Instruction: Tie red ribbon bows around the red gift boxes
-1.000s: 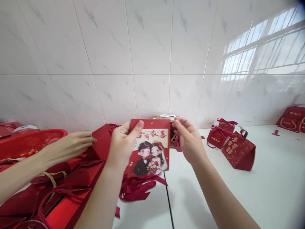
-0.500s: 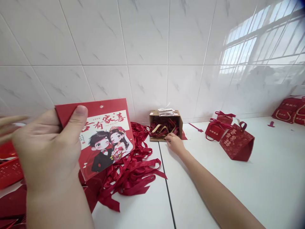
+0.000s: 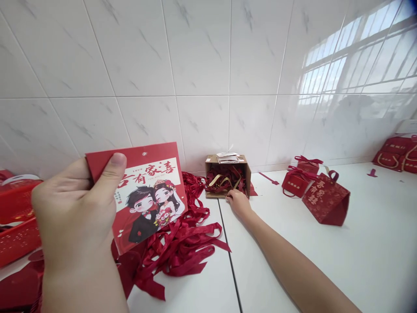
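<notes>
My left hand is closed on a red paper gift box, thumb in front near its top left corner. The box's front carries a cartoon couple and Chinese lettering, with a small hole near the top edge. Farther off, my right hand is at the lower front edge of a small cardboard box lying with its open side toward me. Its fingers are pinched together, and what they hold is too small to make out. Dark red and gold ribbons fill the cardboard box.
A heap of red satin ribbons spreads over the white table. Red baskets and dark red pieces stand at left. To the right are a finished triangular gift box and small red boxes. White cards lie atop the cardboard box.
The view has shifted slightly, and everything sits a little lower. A blurred hand at the left edge has gone from view. My left hand still holds the gift box; my right stays by the cardboard box.
</notes>
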A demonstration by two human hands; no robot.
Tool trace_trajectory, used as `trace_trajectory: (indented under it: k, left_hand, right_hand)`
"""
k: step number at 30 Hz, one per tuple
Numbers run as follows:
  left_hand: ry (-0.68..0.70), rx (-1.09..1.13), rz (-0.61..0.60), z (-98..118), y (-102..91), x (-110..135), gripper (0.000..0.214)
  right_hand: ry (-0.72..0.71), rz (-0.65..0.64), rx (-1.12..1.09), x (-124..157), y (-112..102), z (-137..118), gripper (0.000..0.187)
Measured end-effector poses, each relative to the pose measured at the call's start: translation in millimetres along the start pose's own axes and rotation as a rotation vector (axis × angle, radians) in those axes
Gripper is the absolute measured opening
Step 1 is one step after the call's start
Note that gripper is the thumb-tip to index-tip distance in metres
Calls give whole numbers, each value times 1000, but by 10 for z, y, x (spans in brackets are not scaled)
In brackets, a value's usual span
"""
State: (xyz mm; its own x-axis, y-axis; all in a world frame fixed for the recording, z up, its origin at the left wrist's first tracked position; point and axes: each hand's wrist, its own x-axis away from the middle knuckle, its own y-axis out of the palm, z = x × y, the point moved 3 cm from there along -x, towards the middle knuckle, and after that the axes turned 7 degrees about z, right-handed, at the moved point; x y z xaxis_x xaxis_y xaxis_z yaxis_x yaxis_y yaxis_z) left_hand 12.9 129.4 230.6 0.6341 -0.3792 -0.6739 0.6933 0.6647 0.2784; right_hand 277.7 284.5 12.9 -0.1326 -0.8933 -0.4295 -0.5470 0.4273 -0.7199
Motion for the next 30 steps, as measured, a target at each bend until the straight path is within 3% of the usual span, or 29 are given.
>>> trace_trajectory:
  k: [2, 4, 8, 10, 12, 15, 18, 20, 22, 26, 30]
  left_hand:
    - [-15, 45, 53, 27, 8, 21, 11]
    - [-60, 31, 33, 50, 12, 41, 11]
    - [-116, -14, -288, 54, 3, 66, 11]
    - [-8, 8, -414, 80, -24, 78, 7]
    - [124, 30, -443, 124, -63, 95, 5]
    - [221, 24, -502, 189, -86, 133, 8]
    - [324, 91, -781, 274, -43, 204, 19]
    - [417, 143, -1007, 332, -4, 277, 26]
    - [505, 153, -1152, 384, 34, 360, 25]
    - [604, 216, -1235, 505, 119, 546, 18]
    - [555, 307, -1280, 573, 177, 668, 16]
  right_hand:
    - [-19, 33, -85, -2, -101, -39, 10]
    - [-52, 55, -183, -17, -230, -118, 11]
    - [-137, 87, -400, -5, -608, -422, 20]
    - [-175, 112, -624, 58, -870, -617, 22]
    - [-195, 144, -858, 159, -1152, -794, 22]
    - [-210, 128, -1008, 341, -1505, -991, 19]
    - [-284, 53, -1068, 518, -1730, -1107, 14]
    - [-366, -10, -1095, 624, -1825, -1153, 10]
    - [-434, -104, -1096, 717, -1880, -1189, 8]
    - [-512, -285, -1131, 854, -1912, -1254, 12]
    - [-550, -383, -1228, 913, -1870, -1306, 16]
